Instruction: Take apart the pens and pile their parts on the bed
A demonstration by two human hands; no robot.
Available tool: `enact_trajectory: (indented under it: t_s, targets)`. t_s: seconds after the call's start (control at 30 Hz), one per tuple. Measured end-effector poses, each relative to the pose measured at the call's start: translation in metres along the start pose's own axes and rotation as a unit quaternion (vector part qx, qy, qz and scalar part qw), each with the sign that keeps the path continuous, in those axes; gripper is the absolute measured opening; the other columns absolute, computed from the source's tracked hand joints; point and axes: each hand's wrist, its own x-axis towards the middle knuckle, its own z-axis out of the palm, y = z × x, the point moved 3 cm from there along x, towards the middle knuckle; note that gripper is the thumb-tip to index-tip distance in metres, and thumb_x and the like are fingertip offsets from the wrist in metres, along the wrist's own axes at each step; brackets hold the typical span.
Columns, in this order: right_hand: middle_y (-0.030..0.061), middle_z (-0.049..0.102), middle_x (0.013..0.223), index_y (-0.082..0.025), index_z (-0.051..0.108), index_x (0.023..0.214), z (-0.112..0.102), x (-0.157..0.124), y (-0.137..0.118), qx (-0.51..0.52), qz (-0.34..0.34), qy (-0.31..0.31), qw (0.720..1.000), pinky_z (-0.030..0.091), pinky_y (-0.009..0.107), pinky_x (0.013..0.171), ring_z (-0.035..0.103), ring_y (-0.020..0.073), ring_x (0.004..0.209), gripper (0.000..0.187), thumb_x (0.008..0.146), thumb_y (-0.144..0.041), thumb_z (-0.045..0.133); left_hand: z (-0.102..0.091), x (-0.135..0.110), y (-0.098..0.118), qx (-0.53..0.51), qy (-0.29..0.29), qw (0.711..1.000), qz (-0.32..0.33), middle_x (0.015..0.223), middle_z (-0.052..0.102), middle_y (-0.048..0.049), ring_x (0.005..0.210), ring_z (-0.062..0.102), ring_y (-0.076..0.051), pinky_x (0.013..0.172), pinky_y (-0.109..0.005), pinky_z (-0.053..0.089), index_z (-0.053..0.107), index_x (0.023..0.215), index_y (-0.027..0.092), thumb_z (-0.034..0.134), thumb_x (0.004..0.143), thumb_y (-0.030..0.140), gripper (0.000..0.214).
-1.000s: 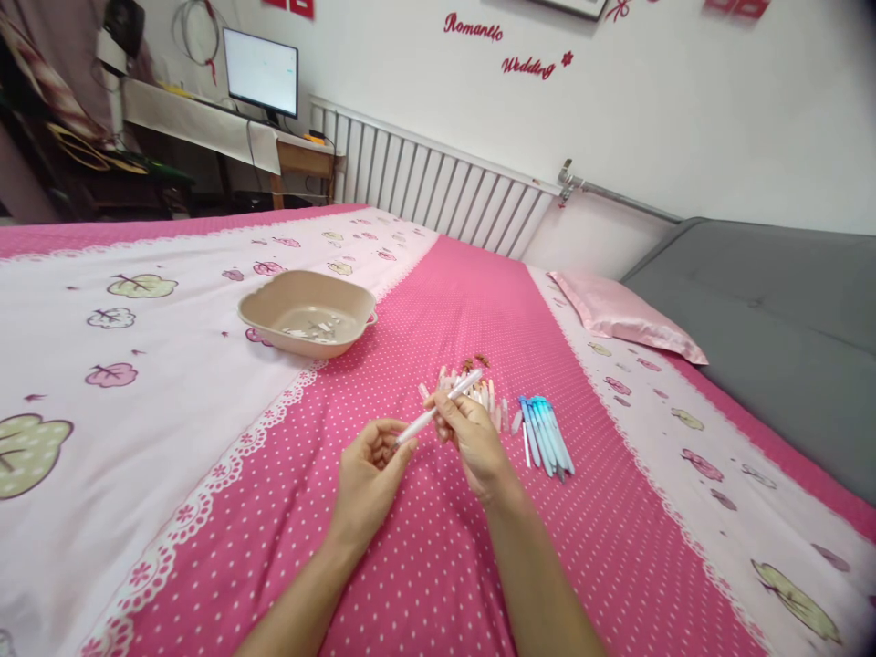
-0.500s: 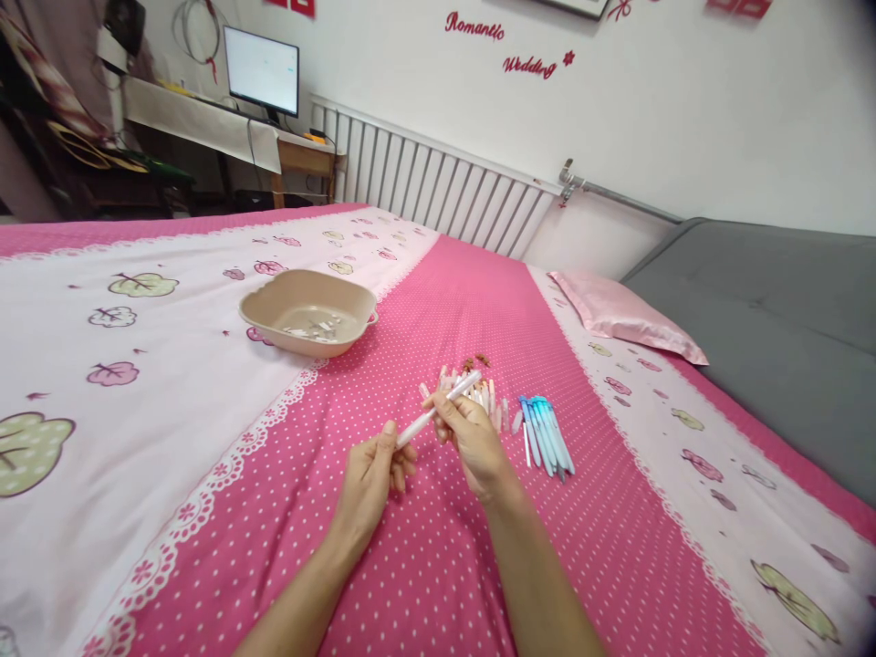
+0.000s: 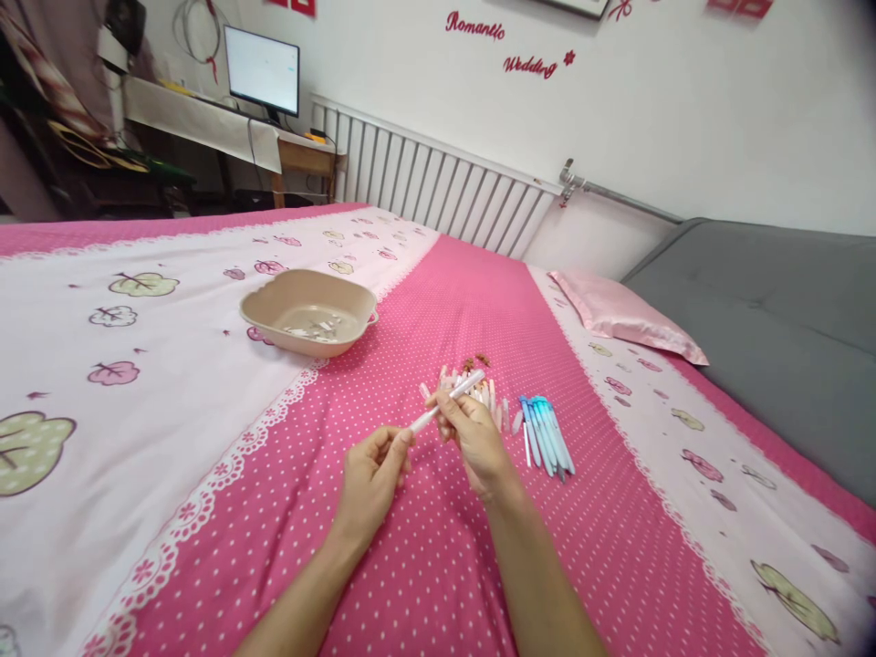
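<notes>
A pale pink-white pen (image 3: 425, 420) is held slantwise between my two hands, above the pink dotted bedspread. My left hand (image 3: 375, 470) pinches its lower end with thumb and fingers. Higher up the barrel, my right hand (image 3: 472, 438) grips it, and the upper end pokes out past the fingers. Just behind my right hand lies a pile of pink pen parts (image 3: 491, 398), partly covered by that hand. Right of it rests a bundle of blue pens (image 3: 546, 433), side by side.
A beige plastic basin (image 3: 307, 342) with small white pieces inside stands at the left on the bedspread (image 3: 274, 547). Small brown star-shaped bits (image 3: 482, 360) lie behind the pile. A pink pillow (image 3: 622, 315) and a grey headboard (image 3: 766, 319) are at the right.
My left hand has shifted its grip on the pen's lower end, its thumb now pointing further up and right. My right hand and the pen have barely moved.
</notes>
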Motion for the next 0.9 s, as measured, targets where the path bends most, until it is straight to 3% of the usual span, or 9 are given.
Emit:
enact_trajectory:
  t_s: [0.23, 0.33, 0.47, 0.6, 0.7, 0.9]
  targets:
    - [-0.0051, 0.042, 0.057, -0.018, 0.063, 0.073, -0.016, 0.003, -0.007, 0.069, -0.011, 0.049, 0.996, 0.028, 0.019, 0.046, 0.036, 0.0045, 0.048, 0.025, 0.071, -0.042, 0.063, -0.001, 0.000, -0.001, -0.074, 0.029, 0.994, -0.070, 0.039, 0.050, 0.0011, 0.033, 0.041, -0.007, 0.038, -0.019, 0.032, 0.054, 0.054, 0.014, 0.044, 0.076, 0.057, 0.049]
    - [-0.0036, 0.051, 0.063, -0.019, 0.062, 0.073, -0.022, 0.003, -0.011, 0.113, -0.013, 0.085, 0.990, 0.031, 0.018, 0.043, 0.039, 0.0043, 0.047, 0.025, 0.071, -0.044, 0.062, 0.000, 0.000, 0.000, -0.079, 0.031, 0.994, -0.074, 0.039, 0.051, 0.0007, 0.033, 0.042, -0.007, 0.037, -0.019, 0.031, 0.054, 0.054, 0.014, 0.046, 0.075, 0.058, 0.050]
    - [0.0030, 0.064, 0.086, -0.018, 0.061, 0.076, -0.014, 0.001, -0.009, 0.140, 0.048, 0.026, 0.989, 0.038, 0.018, 0.044, 0.053, 0.0069, 0.056, 0.028, 0.070, -0.046, 0.063, 0.000, 0.000, -0.001, -0.072, 0.023, 0.994, -0.076, 0.040, 0.051, 0.0007, 0.033, 0.042, -0.007, 0.038, -0.019, 0.032, 0.054, 0.055, 0.014, 0.045, 0.075, 0.058, 0.050]
    - [0.0011, 0.063, 0.068, -0.016, 0.062, 0.076, -0.010, -0.001, -0.010, 0.138, 0.074, -0.001, 0.988, 0.043, 0.017, 0.047, 0.055, 0.0070, 0.053, 0.025, 0.071, -0.041, 0.064, 0.002, 0.001, -0.002, -0.048, -0.007, 0.996, -0.076, 0.040, 0.053, 0.0000, 0.034, 0.043, -0.007, 0.039, -0.018, 0.032, 0.056, 0.056, 0.013, 0.046, 0.076, 0.055, 0.048]
    - [-0.0025, 0.056, 0.057, -0.016, 0.061, 0.069, -0.032, 0.000, -0.021, 0.145, 0.045, 0.066, 0.986, 0.042, 0.016, 0.043, 0.049, 0.0049, 0.045, 0.023, 0.069, -0.039, 0.066, 0.003, 0.001, -0.003, -0.032, -0.016, 0.997, -0.068, 0.041, 0.053, 0.0001, 0.035, 0.043, -0.008, 0.040, -0.019, 0.032, 0.056, 0.056, 0.014, 0.045, 0.076, 0.055, 0.047]
    - [-0.0038, 0.054, 0.058, -0.017, 0.058, 0.069, -0.112, 0.007, -0.036, 0.109, -0.107, 0.282, 0.947, 0.042, 0.016, 0.043, 0.048, 0.0045, 0.046, 0.027, 0.069, -0.043, 0.064, 0.003, 0.002, -0.005, -0.019, -0.001, 0.997, -0.079, 0.042, 0.052, 0.0009, 0.036, 0.043, -0.008, 0.041, -0.019, 0.033, 0.055, 0.059, 0.015, 0.046, 0.074, 0.058, 0.047]
